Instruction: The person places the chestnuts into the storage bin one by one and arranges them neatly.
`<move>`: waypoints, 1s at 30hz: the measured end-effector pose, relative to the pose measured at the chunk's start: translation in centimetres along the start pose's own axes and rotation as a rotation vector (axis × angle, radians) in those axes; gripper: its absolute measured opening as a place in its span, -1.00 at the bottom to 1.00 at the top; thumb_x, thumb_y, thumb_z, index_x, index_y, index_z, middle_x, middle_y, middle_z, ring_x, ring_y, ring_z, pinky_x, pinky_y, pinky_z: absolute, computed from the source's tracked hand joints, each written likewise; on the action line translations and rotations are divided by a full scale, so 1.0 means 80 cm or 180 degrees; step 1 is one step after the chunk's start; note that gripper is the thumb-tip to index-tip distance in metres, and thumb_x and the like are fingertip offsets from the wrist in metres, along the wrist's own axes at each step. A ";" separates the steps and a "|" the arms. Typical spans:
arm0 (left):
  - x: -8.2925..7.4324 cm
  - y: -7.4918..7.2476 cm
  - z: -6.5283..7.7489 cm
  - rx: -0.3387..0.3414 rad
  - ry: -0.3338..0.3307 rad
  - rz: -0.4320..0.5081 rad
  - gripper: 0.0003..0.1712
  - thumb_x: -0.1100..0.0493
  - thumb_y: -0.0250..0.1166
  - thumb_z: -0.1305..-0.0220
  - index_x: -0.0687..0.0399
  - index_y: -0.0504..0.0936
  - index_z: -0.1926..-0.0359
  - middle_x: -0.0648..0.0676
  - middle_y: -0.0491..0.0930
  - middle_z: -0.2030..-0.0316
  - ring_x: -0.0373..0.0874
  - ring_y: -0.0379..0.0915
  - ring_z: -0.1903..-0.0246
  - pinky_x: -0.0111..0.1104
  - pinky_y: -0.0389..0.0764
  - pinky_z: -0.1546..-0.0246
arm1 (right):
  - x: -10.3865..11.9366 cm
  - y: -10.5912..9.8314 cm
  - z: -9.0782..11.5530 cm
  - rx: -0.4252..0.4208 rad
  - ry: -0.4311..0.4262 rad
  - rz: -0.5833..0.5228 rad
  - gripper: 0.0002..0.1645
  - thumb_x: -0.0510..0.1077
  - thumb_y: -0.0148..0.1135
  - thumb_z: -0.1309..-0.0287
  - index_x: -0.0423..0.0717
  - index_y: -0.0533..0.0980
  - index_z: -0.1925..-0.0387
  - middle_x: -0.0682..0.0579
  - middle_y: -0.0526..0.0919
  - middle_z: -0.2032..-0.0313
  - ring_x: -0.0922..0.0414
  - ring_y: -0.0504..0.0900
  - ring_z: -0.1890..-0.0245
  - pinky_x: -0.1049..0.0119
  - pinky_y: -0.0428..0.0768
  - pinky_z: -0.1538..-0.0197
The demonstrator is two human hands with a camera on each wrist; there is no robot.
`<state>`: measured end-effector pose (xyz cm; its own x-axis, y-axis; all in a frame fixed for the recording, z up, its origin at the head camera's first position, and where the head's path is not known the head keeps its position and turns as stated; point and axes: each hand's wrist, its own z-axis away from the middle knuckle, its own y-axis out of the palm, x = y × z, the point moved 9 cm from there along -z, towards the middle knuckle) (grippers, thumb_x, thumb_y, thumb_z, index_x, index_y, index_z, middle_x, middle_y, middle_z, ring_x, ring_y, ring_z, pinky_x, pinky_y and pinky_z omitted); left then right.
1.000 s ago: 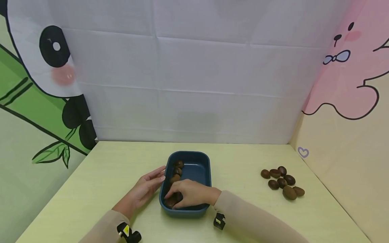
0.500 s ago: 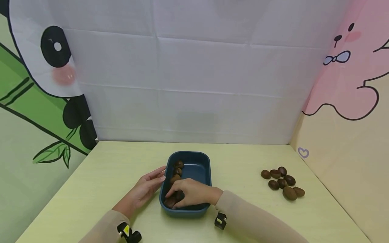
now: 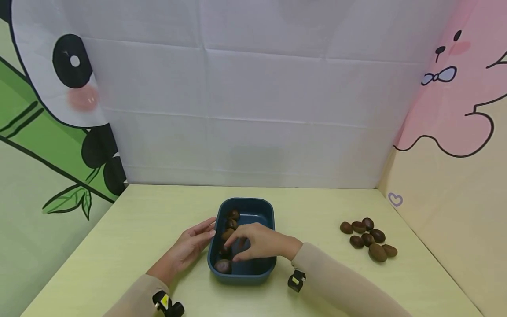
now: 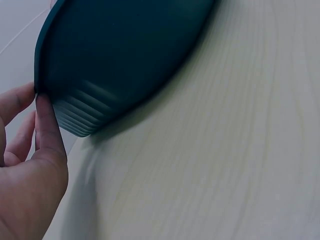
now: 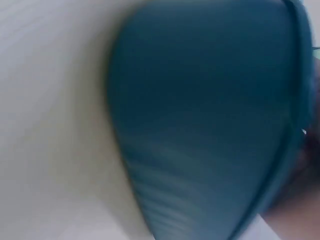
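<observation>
The blue box (image 3: pixel 255 219) was placed on the table (image 3: pixel 313 211), its nine o'clock wall touched by the left hand (image 3: pixel 188 246), fingers nearly straight. The right hand (image 3: pixel 257 241) was held over the box, thumb and forefinger parted. Brown nuts (image 3: pixel 231 224) were lined along the nine o'clock side, partly covered; a loose cluster (image 3: pixel 368 239) was spread well apart, at three o'clock.
</observation>
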<state>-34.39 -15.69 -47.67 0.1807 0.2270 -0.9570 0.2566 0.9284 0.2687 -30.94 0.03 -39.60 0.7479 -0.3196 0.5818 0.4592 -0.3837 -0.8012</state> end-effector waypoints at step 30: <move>-0.001 -0.001 0.003 -0.0018 0.0035 0.0064 -0.27 0.33 0.21 -0.43 0.27 0.14 -0.52 0.13 0.41 -0.31 -0.31 0.45 -0.16 -0.44 0.47 -0.20 | -0.117 -0.171 0.224 -0.0923 0.1281 0.0259 -0.60 -0.02 0.37 -0.28 -0.03 0.61 -0.10 0.10 0.67 0.04 0.15 0.63 0.12 0.27 0.67 0.12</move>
<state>-34.17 -15.82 -47.59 0.1753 0.2490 -0.9525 0.2477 0.9252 0.2874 -35.63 23.75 -36.60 0.5055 -0.6454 0.5727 0.2123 -0.5503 -0.8075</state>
